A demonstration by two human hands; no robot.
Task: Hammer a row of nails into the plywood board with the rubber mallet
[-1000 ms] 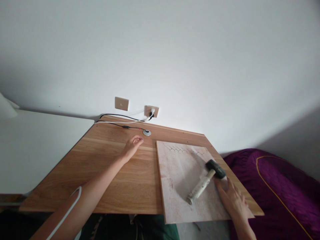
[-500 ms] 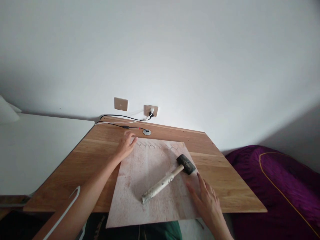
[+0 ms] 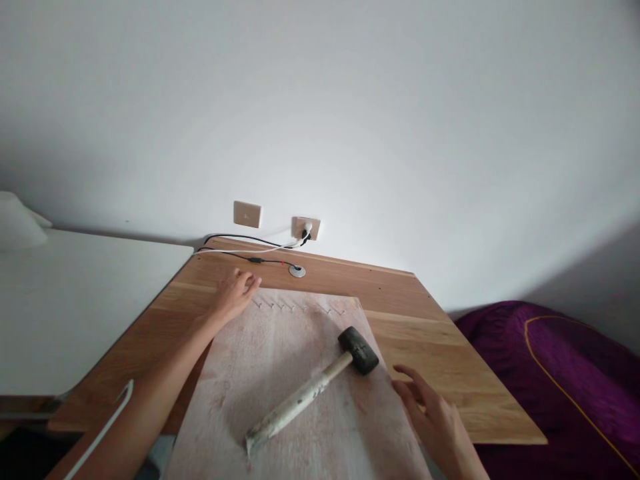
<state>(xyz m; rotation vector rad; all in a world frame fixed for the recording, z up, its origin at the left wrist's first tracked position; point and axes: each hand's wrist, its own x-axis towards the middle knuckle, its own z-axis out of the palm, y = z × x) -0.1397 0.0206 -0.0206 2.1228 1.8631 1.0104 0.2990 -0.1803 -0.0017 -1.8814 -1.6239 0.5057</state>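
Note:
A whitish, worn wooden board lies on the wooden desk, its near end reaching past the front edge. Several nails stand in a row along its far end. Across the board rests a rubber mallet, black head to the right, pale handle toward me; neither hand touches it. My left hand holds the board's far left corner with bent fingers. At the right edge, my right hand grips the board's side, thumb against it and forefinger bent outward; its lower fingers are partly hidden.
The wooden desk meets a white wall with a socket and plugs. Black and white cables run along the back, near a round grommet. A white surface adjoins at left; a purple beanbag-like thing is at right.
The board has slid toward me and a little left, carrying the mallet with it. My left hand has moved left with the corner; the right hand has shifted slightly right and nearer.

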